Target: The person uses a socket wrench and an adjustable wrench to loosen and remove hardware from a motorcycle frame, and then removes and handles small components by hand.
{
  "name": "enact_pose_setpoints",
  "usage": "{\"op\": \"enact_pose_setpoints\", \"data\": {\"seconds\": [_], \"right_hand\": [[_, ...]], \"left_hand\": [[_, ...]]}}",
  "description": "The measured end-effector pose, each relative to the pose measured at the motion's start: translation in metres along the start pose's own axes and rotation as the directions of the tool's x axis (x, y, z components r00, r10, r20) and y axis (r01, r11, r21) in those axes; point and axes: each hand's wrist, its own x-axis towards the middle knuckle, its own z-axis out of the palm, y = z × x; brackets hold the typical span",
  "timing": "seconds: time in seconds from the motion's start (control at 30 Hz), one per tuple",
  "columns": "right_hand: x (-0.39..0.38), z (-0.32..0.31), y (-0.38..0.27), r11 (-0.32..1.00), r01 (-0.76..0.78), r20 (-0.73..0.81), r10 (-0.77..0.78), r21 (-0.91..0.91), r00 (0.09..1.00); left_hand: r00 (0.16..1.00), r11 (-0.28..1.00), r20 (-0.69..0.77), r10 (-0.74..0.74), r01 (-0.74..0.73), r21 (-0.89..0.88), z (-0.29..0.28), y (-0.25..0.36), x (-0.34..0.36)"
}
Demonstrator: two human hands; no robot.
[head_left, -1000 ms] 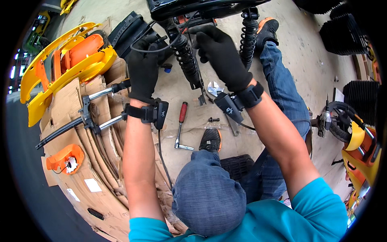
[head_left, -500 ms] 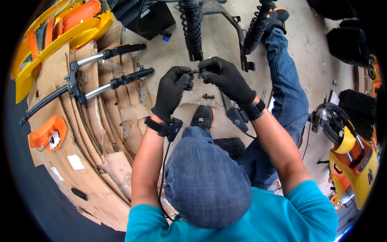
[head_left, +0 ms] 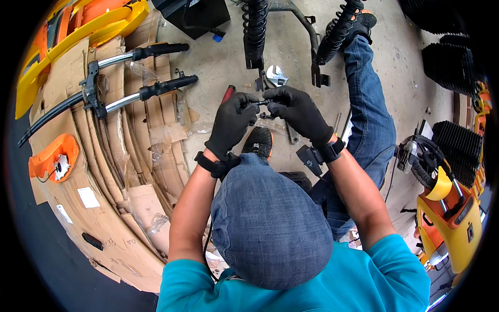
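My left hand [head_left: 232, 120], in a black glove, has its fingers pinched on one end of a small dark bolt [head_left: 264, 102]. The other end is between the closed fingers of my right hand [head_left: 301, 114], gloved as well. Most of the bolt is covered by the fingertips. Just beyond my hands an adjustable wrench [head_left: 276, 76] lies on the floor, partly hidden by my right hand. A red-handled tool [head_left: 228, 93] sticks out past my left hand. Above them, two black coil-spring shock absorbers [head_left: 254, 34] hang from a dark frame [head_left: 299, 21].
Flattened cardboard [head_left: 119, 208] covers the left side, bearing a front fork [head_left: 93, 88], yellow body panels [head_left: 93, 26] and an orange cover [head_left: 54, 158]. A black box [head_left: 195, 18] stands at the far left. To the right are a yellow vehicle part [head_left: 449, 223] and black ribbed pieces [head_left: 452, 148].
My hands have come closer together around the bolt and moved slightly nearer to me. The wrench's head and the red-handled tool now show beyond them. The whole view has shifted a little.
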Motion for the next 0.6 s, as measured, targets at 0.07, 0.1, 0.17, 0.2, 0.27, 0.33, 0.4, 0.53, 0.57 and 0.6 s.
{"op": "enact_pose_setpoints", "data": {"seconds": [0.07,0.1,0.17,0.2,0.27,0.33,0.4,0.53,0.57,0.6], "right_hand": [[-0.002,0.000,0.005,1.000,-0.013,0.004,0.013,0.013,1.000],[-0.003,0.001,0.005,0.999,-0.033,0.009,0.033,0.016,0.999],[-0.006,0.003,0.007,0.995,-0.092,0.013,0.091,0.048,0.996],[-0.008,0.004,0.010,0.989,-0.130,0.013,0.129,0.077,0.992],[-0.010,0.006,0.019,0.976,-0.194,0.021,0.193,0.101,0.981],[-0.012,0.007,0.032,0.964,-0.248,0.033,0.246,0.093,0.969],[-0.015,0.012,0.043,0.965,-0.258,0.022,0.257,0.045,0.966],[-0.022,0.024,0.051,0.979,-0.180,-0.046,0.185,0.091,0.982],[-0.022,0.025,0.054,0.980,-0.184,-0.042,0.187,0.071,0.981],[-0.022,0.027,0.059,0.981,-0.188,-0.038,0.190,0.050,0.981]], "left_hand": [[1.000,1.000,0.014,0.001,-0.001,0.005,0.001,-0.003,-0.001],[1.000,1.000,0.021,0.006,-0.007,0.010,0.000,-0.005,-0.001],[0.999,0.999,0.033,0.031,-0.032,0.040,0.000,-0.012,-0.001],[0.998,0.996,0.038,0.050,-0.053,0.066,0.001,-0.016,-0.001],[0.998,0.996,0.051,0.042,-0.046,0.082,0.002,-0.022,-0.002],[0.998,0.998,0.067,-0.013,0.008,0.064,0.003,-0.026,-0.003],[0.993,0.998,0.102,-0.058,0.055,0.025,0.002,-0.035,-0.005],[0.972,0.980,0.129,-0.198,0.197,0.020,0.003,-0.048,-0.013],[0.971,0.979,0.125,-0.204,0.205,0.005,0.002,-0.051,-0.013],[0.970,0.977,0.122,-0.210,0.213,-0.010,0.002,-0.055,-0.013]]}}
